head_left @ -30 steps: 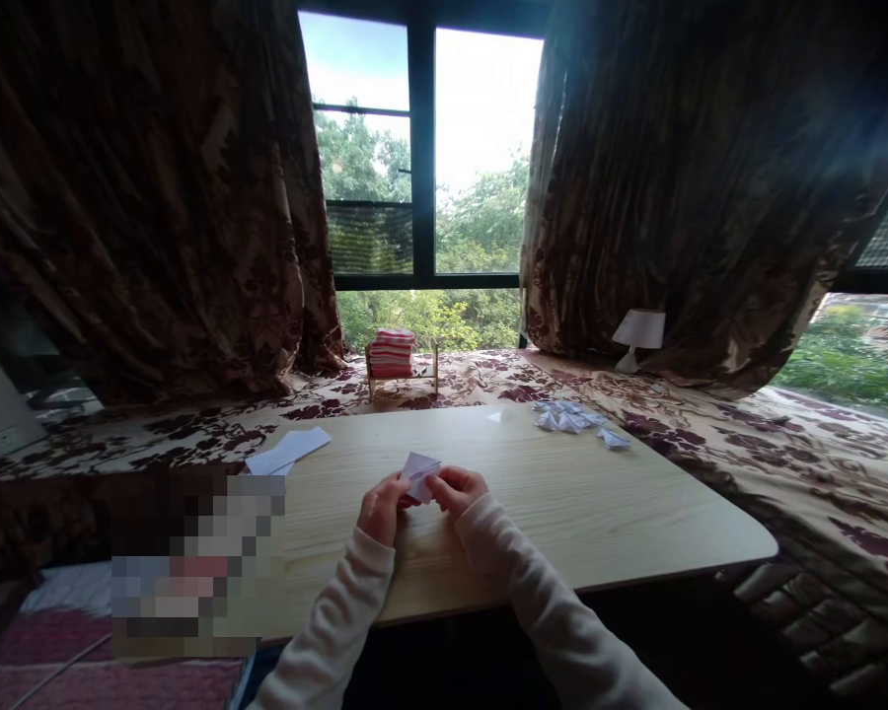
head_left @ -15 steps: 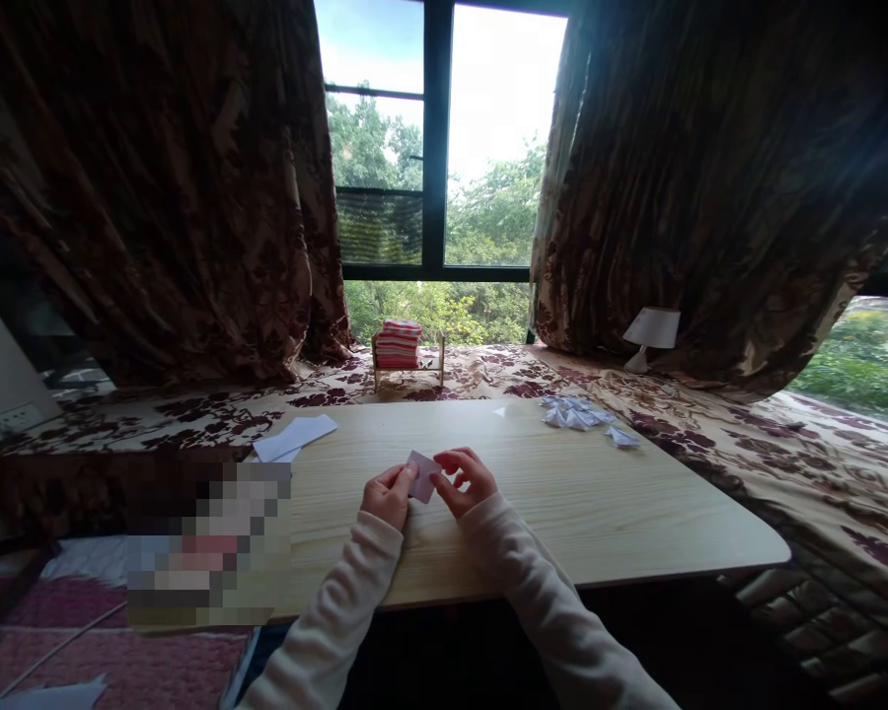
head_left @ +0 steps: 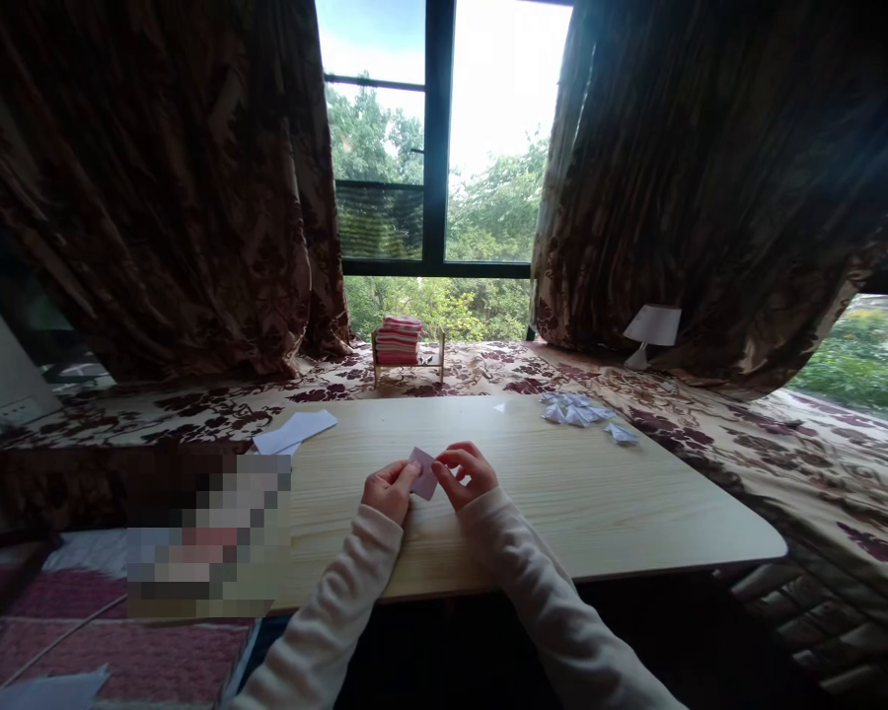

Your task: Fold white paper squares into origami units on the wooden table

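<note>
A small square of folded white paper is held up just above the table. My left hand pinches its left side between thumb and fingers. At the paper's right edge, the thumb and fingertips of my right hand are closed on it. Towards the back right lies a cluster of folded paper pieces, with one more folded piece apart from it. Several flat white paper sheets rest at the table's back left.
The pale wooden table has a patterned cloth ledge behind it. On that ledge stand a small rack with striped red cloths and a white lamp. A blurred-out patch covers the table's left end.
My right thumb and fingers have shifted slightly at the paper's right edge, and the paper is turned a little. The view has tilted slightly; my left hand keeps its pinch.
</note>
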The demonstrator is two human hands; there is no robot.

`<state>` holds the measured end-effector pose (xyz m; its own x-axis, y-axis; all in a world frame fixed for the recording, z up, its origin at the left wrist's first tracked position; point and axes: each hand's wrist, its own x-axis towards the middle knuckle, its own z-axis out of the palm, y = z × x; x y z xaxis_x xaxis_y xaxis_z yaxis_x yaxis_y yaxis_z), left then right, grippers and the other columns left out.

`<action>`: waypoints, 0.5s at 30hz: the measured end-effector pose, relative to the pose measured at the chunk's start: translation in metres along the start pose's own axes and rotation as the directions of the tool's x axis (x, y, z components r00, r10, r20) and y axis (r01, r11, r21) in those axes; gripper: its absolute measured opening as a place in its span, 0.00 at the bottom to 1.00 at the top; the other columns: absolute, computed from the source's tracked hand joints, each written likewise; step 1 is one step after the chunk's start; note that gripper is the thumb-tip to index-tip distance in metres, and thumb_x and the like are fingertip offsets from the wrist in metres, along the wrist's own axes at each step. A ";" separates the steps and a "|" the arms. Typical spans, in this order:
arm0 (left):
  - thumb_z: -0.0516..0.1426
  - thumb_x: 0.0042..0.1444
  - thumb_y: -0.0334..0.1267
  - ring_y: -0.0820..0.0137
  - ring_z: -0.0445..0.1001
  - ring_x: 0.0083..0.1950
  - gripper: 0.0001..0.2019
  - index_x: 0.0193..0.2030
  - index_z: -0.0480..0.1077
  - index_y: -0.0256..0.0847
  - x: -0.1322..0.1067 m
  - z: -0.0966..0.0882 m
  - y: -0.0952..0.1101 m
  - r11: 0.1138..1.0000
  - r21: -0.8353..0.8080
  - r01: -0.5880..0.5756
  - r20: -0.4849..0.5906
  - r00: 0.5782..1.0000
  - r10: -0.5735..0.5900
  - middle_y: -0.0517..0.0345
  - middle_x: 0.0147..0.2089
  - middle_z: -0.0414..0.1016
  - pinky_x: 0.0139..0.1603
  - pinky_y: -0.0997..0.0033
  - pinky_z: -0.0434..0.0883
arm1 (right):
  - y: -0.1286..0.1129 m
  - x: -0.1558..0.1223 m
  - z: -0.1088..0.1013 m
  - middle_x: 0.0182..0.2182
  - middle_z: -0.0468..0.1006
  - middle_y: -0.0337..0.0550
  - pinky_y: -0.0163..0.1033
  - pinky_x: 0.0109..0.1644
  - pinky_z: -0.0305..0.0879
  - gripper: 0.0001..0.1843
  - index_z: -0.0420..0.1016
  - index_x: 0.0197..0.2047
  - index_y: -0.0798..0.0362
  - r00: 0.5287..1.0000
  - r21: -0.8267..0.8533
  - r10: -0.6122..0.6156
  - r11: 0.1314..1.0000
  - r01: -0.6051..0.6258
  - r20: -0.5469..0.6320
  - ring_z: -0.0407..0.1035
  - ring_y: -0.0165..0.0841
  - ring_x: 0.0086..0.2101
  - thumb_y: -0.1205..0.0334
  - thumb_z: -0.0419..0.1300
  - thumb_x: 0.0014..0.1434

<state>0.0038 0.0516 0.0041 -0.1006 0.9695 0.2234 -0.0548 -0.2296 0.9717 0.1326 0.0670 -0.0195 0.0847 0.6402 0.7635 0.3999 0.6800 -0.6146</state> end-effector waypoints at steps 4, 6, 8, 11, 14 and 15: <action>0.58 0.41 0.46 0.74 0.64 0.23 0.15 0.23 0.74 0.32 -0.001 0.001 0.000 1.000 0.005 0.003 -0.010 1.000 -0.003 0.60 0.19 0.69 0.26 0.76 0.62 | -0.005 -0.002 0.000 0.28 0.68 0.41 0.30 0.20 0.60 0.03 0.72 0.25 0.53 1.000 -0.007 -0.007 1.000 0.007 0.004 0.64 0.28 0.26 0.65 0.58 0.47; 0.59 0.41 0.47 0.74 0.63 0.23 0.16 0.23 0.74 0.32 -0.001 0.001 -0.001 1.000 0.015 0.000 -0.014 1.000 0.001 0.60 0.18 0.69 0.25 0.76 0.61 | -0.009 -0.003 0.000 0.28 0.68 0.41 0.30 0.22 0.60 0.03 0.72 0.25 0.53 1.000 -0.002 -0.016 1.000 0.016 0.004 0.64 0.29 0.27 0.67 0.57 0.46; 0.59 0.41 0.47 0.74 0.64 0.23 0.16 0.23 0.74 0.32 -0.001 0.001 -0.001 1.000 0.025 -0.004 -0.014 1.000 0.004 0.59 0.19 0.70 0.25 0.76 0.61 | -0.012 -0.003 0.000 0.29 0.68 0.41 0.31 0.23 0.61 0.05 0.72 0.26 0.53 1.000 0.010 -0.019 1.000 0.019 0.004 0.64 0.29 0.28 0.70 0.56 0.44; 0.58 0.42 0.47 0.73 0.65 0.24 0.16 0.25 0.74 0.32 -0.001 0.000 -0.002 0.999 0.035 -0.010 -0.007 1.000 0.010 0.58 0.20 0.71 0.26 0.75 0.62 | -0.013 -0.003 -0.001 0.30 0.68 0.41 0.31 0.23 0.61 0.09 0.71 0.27 0.52 1.000 0.036 -0.019 0.999 0.018 0.021 0.64 0.29 0.29 0.72 0.54 0.42; 0.58 0.42 0.48 0.73 0.65 0.23 0.17 0.24 0.74 0.32 -0.001 0.000 -0.002 0.999 0.043 -0.016 -0.004 1.000 0.016 0.58 0.20 0.71 0.26 0.75 0.62 | -0.013 -0.003 -0.002 0.30 0.68 0.41 0.31 0.24 0.62 0.11 0.72 0.28 0.53 0.998 0.058 -0.026 0.998 0.023 0.053 0.65 0.30 0.29 0.73 0.52 0.41; 0.58 0.42 0.48 0.73 0.64 0.23 0.17 0.23 0.74 0.32 -0.001 0.000 -0.001 0.999 0.046 -0.018 -0.005 1.000 0.019 0.58 0.19 0.70 0.25 0.76 0.61 | -0.012 -0.002 -0.003 0.31 0.68 0.41 0.31 0.24 0.62 0.12 0.72 0.28 0.53 0.998 0.060 -0.029 0.998 0.026 0.063 0.65 0.30 0.30 0.74 0.52 0.41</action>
<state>0.0039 0.0505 0.0024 -0.1065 0.9646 0.2411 -0.0073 -0.2433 0.9699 0.1301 0.0560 -0.0131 0.0151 0.6412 0.7673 0.3463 0.7165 -0.6056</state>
